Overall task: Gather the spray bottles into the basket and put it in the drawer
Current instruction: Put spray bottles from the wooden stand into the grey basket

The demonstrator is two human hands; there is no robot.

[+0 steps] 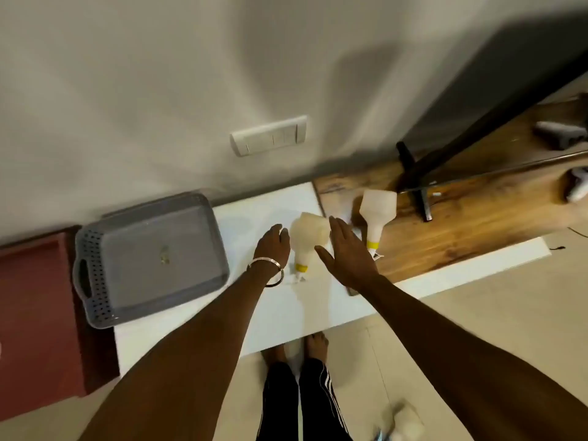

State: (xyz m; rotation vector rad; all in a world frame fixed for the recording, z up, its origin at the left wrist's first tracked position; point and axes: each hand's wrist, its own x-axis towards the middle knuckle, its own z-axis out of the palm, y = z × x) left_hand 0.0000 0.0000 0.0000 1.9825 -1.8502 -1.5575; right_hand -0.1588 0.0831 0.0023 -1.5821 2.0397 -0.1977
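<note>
At the far left a red cabinet top (35, 300) sits lower than the white counter (197, 332), and the grey perforated basket (95, 281) rests at the counter's left end, partly overhanging the red surface, its handle cut-out facing you and nothing but a small speck inside. Moving right, your left hand (273, 246), a metal bangle (266, 271) on its wrist, reaches out palm down with its fingers (277, 231) loosely spread and holding nothing, their tips just beside the nearer spray bottle (310, 238). That translucent white bottle, yellow collar at its neck, appears to lie on the white counter between your two hands with its spray head pointing toward you. Your right hand (348, 253) hovers open on the bottle's other side, fingers (340, 230) extended and flat, thumb spread; whether it touches the bottle cannot be told. Just beyond it the second spray bottle (377, 211), same shape and yellow collar, lies on the wooden top (461, 227), nozzle end toward you. Farther right a dark screen (496, 90) stands on its black stand foot (423, 202). Above, a white switch plate (270, 135) is fixed on the wall.
</note>
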